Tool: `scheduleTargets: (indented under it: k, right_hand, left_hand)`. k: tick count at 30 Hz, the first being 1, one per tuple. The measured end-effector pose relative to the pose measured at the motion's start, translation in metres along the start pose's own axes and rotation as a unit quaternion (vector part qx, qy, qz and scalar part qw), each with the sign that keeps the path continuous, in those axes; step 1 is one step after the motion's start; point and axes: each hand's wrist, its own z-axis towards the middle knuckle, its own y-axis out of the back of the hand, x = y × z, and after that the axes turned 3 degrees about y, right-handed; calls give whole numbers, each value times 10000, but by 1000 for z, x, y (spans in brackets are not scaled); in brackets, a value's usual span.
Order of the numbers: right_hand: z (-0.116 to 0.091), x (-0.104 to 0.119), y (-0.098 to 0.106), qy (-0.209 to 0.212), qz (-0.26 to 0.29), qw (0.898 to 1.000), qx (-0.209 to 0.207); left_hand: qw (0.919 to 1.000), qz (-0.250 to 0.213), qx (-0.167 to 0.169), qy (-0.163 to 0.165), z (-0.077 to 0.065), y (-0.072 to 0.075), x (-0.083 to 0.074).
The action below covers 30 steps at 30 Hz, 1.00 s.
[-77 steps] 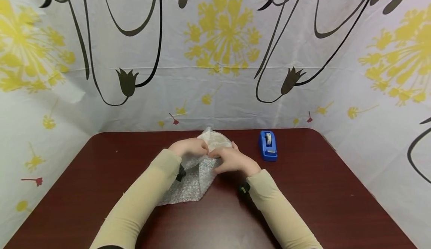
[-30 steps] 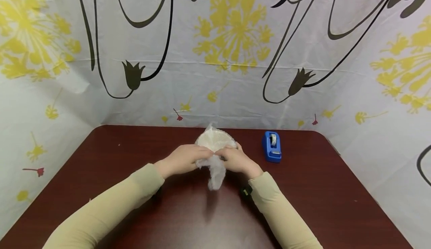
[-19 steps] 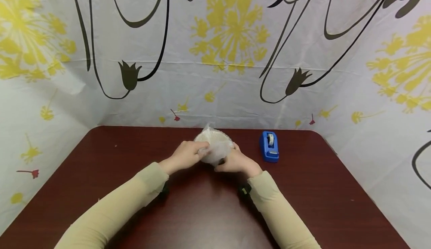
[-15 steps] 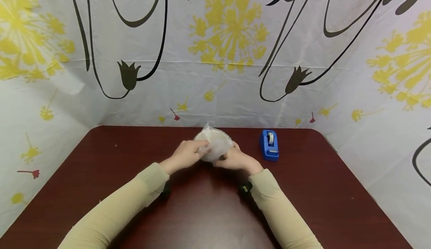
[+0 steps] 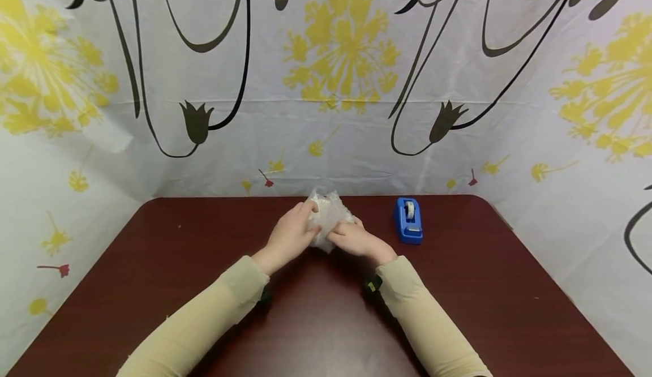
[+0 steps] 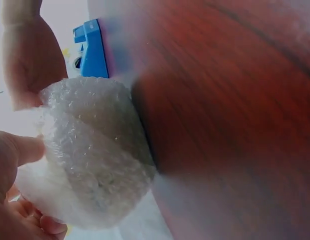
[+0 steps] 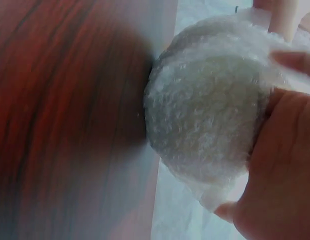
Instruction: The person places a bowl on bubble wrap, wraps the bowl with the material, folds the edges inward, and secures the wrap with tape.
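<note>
A round, pale object, bowl-like in outline, is wrapped in bubble wrap [image 5: 330, 218] near the table's far edge. My left hand [image 5: 290, 235] holds the bundle's left side, its thumb and fingers bent over the upper edge. On the opposite side my right hand [image 5: 359, 240] grips the wrap, with the thumb toward the front. The left wrist view shows layers of bubble wrap [image 6: 95, 155] around a body that narrows toward the table. Seen from the right wrist, the bubble wrap [image 7: 205, 110] bulges beside my right hand [image 7: 282, 155]. The wrap covers the object's surface.
A blue tape dispenser [image 5: 408, 221] with a roll of tape stands to the right of the bundle. The dark red-brown table [image 5: 326, 320] extends toward me. A white patterned cloth [image 5: 326, 156] hangs behind the table and along both sides.
The wrap's sheet, first spread to the front left, has been gathered in. Its loose front end has been folded up over the top. My left hand has moved up along the bundle's left side.
</note>
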Motion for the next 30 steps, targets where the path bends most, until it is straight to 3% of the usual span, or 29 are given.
scheduleTargets:
  k: [5,10,13,17,20,22,26,30]
  right_hand:
    - [1,0,-1,-188,57,9998,-33]
    - [3,3,-2,-176,40,9997,-150]
    - [5,3,-4,-165,32,9998,-142]
    - [8,1,-4,-130,12,9998,-164]
    - [8,0,-3,-96,-16,9997,-222]
    - [7,-1,-2,-109,7,9997,-236]
    - [2,-3,-1,-16,18,9999,-106]
    - [0,-3,0,155,-30,9998,155]
  left_hand:
    - [9994,112,-17,333,2,1,-6]
    - [9981,-63,-4,616,-2,7,-8]
    - [9991,-213,17,361,-10,14,-11]
    - [9989,-72,142,-447,-23,22,-17]
    - [9928,401,407,-1048,-29,23,-21]
    - [9857,895,674,-1262,-33,22,-24]
    - [9709,1726,1034,-1296,-36,22,-30]
    - [9667,2014,1230,-994,-34,23,-35]
